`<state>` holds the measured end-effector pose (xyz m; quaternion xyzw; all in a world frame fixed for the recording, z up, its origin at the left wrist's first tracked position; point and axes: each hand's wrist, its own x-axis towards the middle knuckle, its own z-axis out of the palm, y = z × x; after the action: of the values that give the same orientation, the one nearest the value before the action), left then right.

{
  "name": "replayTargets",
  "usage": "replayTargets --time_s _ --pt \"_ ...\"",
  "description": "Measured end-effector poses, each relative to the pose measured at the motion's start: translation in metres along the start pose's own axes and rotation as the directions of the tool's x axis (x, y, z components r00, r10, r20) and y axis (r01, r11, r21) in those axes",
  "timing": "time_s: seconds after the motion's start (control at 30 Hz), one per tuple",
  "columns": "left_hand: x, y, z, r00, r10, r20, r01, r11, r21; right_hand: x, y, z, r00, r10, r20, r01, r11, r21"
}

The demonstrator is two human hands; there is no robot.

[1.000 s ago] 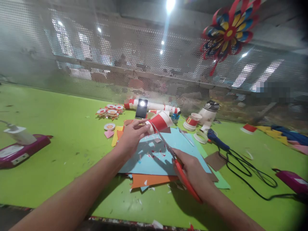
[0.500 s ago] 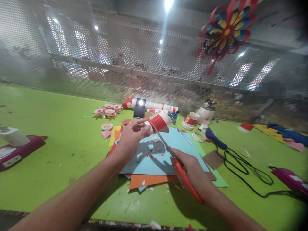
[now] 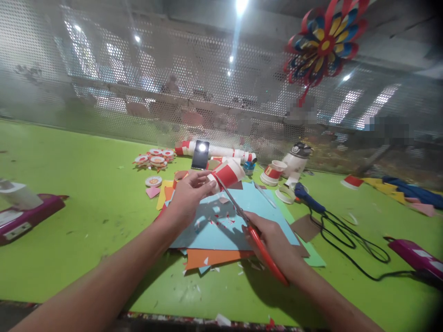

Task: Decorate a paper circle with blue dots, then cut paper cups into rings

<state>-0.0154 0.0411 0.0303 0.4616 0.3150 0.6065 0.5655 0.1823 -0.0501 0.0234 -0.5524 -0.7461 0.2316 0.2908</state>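
Observation:
My left hand (image 3: pixel 188 196) pinches the near end of a red and white paper cup (image 3: pixel 229 174), which lies tilted above the paper sheets. Orange-handled scissors (image 3: pixel 261 249) are in my right hand (image 3: pixel 272 240), their blades pointing up and left and touching the cup beside my left fingertips. Under both hands is a light blue sheet (image 3: pixel 207 237) scattered with small red and white scraps. An orange sheet (image 3: pixel 218 259) sticks out below it.
Behind stand a phone (image 3: pixel 200 154), a red and white paper tube (image 3: pixel 221 151) and cut cups (image 3: pixel 273 173). A blue glue gun (image 3: pixel 309 198) with a black cord lies right. Purple power strips (image 3: pixel 38 214) sit at both sides.
The cup and scissors have shifted very slightly left in view, and the scissor handles look a little closer together. Both hands keep their hold.

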Motion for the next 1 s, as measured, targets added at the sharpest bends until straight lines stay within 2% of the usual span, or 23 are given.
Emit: replayTargets --time_s 0.23,0.43,0.6,0.73,1.0 --pt "-0.0004 -0.0008 -0.0010 1.000 -0.022 0.013 0.022 0.999 0.029 -0.0007 0.0040 0.0016 0.999 0.041 -0.019 -0.042 0.996 -0.073" --pt "-0.0012 0.0024 0.0011 0.998 -0.067 -0.003 0.067 0.998 0.004 0.0003 0.0058 -0.0007 0.999 0.043 0.013 -0.041 0.993 -0.110" --pt "0.0003 0.0013 0.0004 0.995 -0.102 0.015 0.102 0.995 -0.004 0.0036 0.0059 -0.0028 0.999 0.018 0.040 -0.015 0.997 -0.082" --pt "0.0028 0.0016 -0.0009 0.992 -0.124 0.015 0.124 0.992 -0.002 0.0050 0.0077 -0.0032 0.996 0.044 0.079 -0.042 0.999 -0.030" --pt "-0.0011 0.0041 0.0033 0.978 -0.157 0.137 0.166 0.985 -0.050 0.0045 0.0089 -0.0002 0.997 0.042 0.068 -0.042 0.999 0.005"
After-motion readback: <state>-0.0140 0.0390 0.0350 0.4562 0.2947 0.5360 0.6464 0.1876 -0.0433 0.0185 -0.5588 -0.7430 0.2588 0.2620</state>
